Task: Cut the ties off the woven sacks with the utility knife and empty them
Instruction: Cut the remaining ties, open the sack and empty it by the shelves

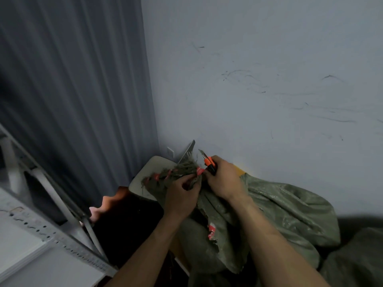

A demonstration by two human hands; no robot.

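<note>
Fingers of the left hand (182, 192) pinch the bunched neck of the green woven sack (275, 208), just below its frayed top. Red ties (199, 170) wrap the neck right beside that pinch. The right hand (224, 179) is closed around the orange utility knife (209, 162), blade up, touching the ties. The sack's body sags under the right wrist.
</note>
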